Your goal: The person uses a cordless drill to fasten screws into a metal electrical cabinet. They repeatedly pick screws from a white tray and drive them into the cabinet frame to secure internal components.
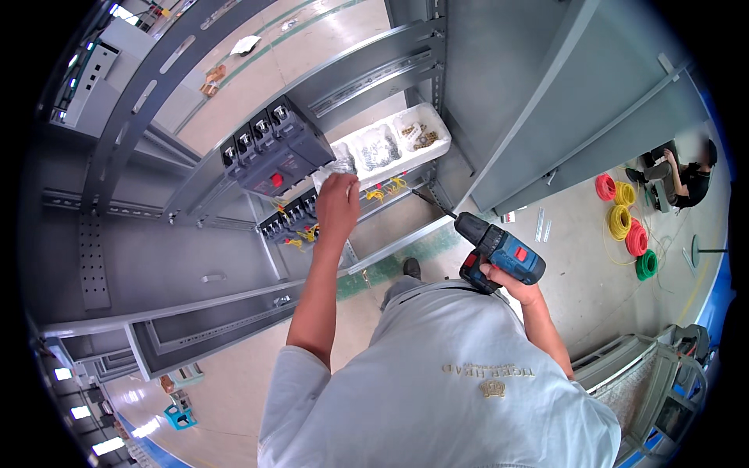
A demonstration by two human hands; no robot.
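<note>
My right hand (pixel 512 288) is closed round the handle of a blue and black cordless drill (pixel 503 248), whose long bit points toward the cabinet. My left hand (pixel 339 204) is at the near left end of a white foam tray (pixel 406 165), fingertips curled together; whatever they pinch is hidden. The tray's compartments hold silvery small hardware (pixel 378 150) and brass-coloured fasteners (pixel 421 136). Just left of that hand sits a large dark grey circuit breaker (pixel 285 160) with a red button. Smaller breakers (pixel 287 221) with yellow wires are below it.
The grey metal cabinet frame (pixel 234 300) surrounds the breakers, with a tall panel (pixel 538 101) on the right. Red, yellow and green wire coils (pixel 619 222) lie on the floor at right, near a seated person (pixel 686 175). A blue stool (pixel 180 416) stands lower left.
</note>
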